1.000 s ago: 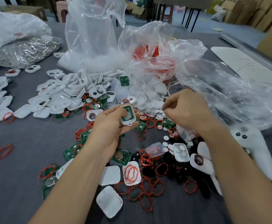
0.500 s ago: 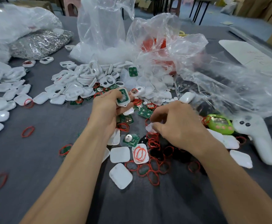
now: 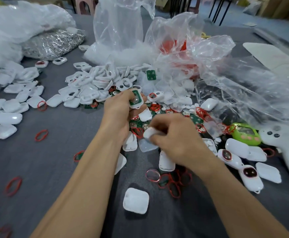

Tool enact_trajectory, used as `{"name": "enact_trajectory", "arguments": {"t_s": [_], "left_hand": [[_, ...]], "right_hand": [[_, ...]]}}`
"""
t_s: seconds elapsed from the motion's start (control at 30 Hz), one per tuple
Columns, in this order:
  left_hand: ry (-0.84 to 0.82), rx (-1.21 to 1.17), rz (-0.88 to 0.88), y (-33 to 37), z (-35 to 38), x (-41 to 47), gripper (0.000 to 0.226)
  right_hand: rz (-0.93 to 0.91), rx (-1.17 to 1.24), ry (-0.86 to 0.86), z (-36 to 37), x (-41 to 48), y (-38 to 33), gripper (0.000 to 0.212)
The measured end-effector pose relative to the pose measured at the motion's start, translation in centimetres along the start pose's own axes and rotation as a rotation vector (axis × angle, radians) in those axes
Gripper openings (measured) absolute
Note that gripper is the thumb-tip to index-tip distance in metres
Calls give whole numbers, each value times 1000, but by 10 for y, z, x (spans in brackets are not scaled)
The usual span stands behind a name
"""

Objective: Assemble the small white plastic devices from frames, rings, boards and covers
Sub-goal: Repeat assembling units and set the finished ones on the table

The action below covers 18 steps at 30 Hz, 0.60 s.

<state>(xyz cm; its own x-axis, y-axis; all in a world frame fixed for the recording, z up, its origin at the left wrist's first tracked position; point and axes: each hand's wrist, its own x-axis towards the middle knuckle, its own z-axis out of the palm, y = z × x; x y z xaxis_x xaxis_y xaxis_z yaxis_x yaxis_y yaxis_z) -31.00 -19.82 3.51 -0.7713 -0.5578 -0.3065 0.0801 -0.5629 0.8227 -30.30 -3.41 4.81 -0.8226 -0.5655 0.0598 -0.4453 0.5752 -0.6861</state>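
Two hands about to cap a half-built device

Mid-scene, the left hand (image 3: pixel 119 110) grips a white frame (image 3: pixel 140 105) with a green board (image 3: pixel 133 104) seated in it. At 5 o'clock from it, the right hand (image 3: pixel 179 140) pinches a blurred white cover (image 3: pixel 148 133); the two parts are apart. Likely risks: the cover going on skewed or reversed, or the board tipping out
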Motion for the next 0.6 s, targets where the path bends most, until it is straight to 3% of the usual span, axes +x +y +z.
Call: {"name": "enact_trajectory", "arguments": {"t_s": [0.13, 0.27, 0.5, 0.6], "left_hand": [[-54, 127, 30, -8, 5, -4, 21], [-149, 231, -27, -17, 11, -7, 26], [-213, 279, -48, -25, 18, -9, 27], [-225, 298, -34, -26, 19, -10, 27]], "right_hand": [[264, 806, 165, -22, 21, 17, 19], [340, 1238, 56, -28, 34, 30, 16], [272, 1413, -85, -33, 30, 46, 12], [253, 1286, -101, -32, 30, 50, 17]]}}
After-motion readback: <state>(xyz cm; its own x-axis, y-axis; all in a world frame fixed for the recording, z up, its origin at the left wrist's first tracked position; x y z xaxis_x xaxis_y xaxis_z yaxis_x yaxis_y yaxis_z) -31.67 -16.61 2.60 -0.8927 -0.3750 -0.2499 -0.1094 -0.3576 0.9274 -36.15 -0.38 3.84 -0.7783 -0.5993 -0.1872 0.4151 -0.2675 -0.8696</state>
